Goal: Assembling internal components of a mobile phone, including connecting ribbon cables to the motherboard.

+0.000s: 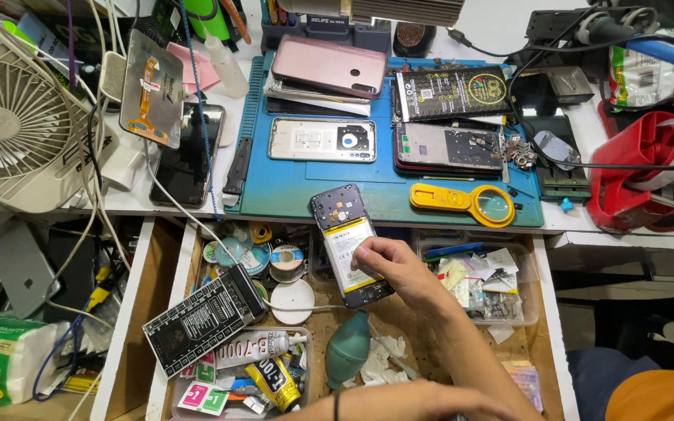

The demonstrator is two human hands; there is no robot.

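Holding an opened phone (350, 245) with its back cover off, the right hand (396, 269) pinched the lower long edge between thumb and fingers, keeping it tilted above the open drawer (185, 269) just below the blue mat (290, 195) on the table (571, 222). The left hand (415, 404) lay low at the frame's bottom edge over the drawer's clutter near a teal dust blower (347, 348); whether it gripped anything could not be told. Judged light, stiff and slick, the phone had its battery and board exposed, so the side rails looked the safest hold, away from the bare parts.

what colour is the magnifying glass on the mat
Yellow magnifying glass, on the blue mat; clearest in the head view.
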